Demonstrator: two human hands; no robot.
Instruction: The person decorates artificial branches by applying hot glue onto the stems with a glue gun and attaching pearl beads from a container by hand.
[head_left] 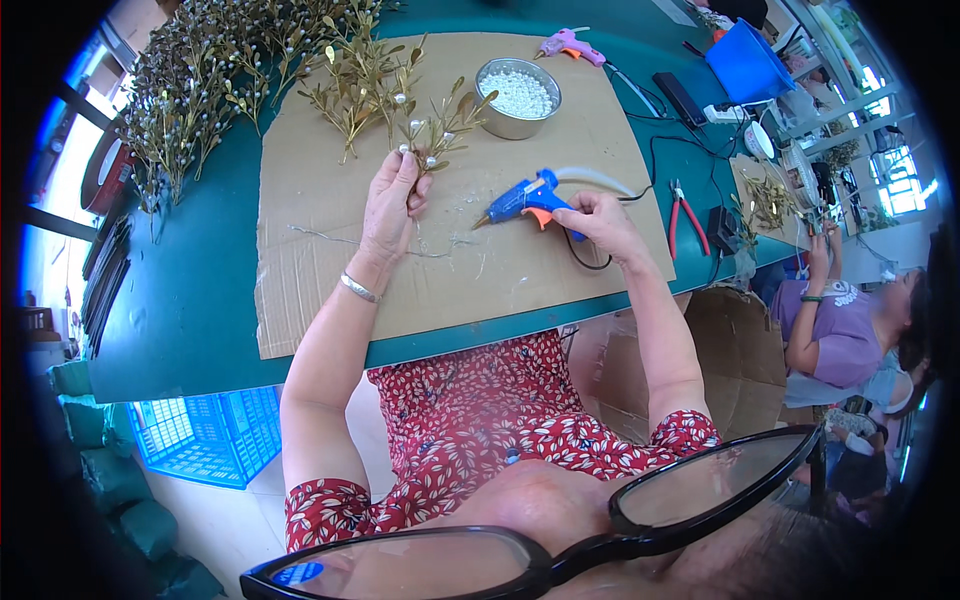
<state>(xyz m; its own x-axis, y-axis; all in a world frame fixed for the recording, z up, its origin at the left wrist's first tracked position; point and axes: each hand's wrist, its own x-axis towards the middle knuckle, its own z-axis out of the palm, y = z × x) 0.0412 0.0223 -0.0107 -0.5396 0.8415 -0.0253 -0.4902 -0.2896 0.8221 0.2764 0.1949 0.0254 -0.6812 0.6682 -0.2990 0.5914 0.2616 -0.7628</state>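
My left hand point(398, 200) is closed around the stem end of a gold leafy sprig point(448, 128) that carries several white pearl beads. In my right hand point(600, 222) is a blue hot glue gun point(522, 198) with an orange trigger. Its nozzle points left and down over a cardboard sheet point(330, 270), apart from the sprig. Beyond my hands stands a round metal tin point(517, 127) filled with white pearl beads point(518, 92). Another gold sprig point(350, 110) lies on the cardboard just past my left hand. Thin glue strands and a bit of wire lie near the nozzle.
Many beaded sprigs point(190, 100) are heaped at the far left. A pink glue gun point(572, 46) lies at the back, red-handled pliers point(688, 220) at the right among cords. Behind them stands a blue bin point(748, 62). Another person point(840, 320) works at the right.
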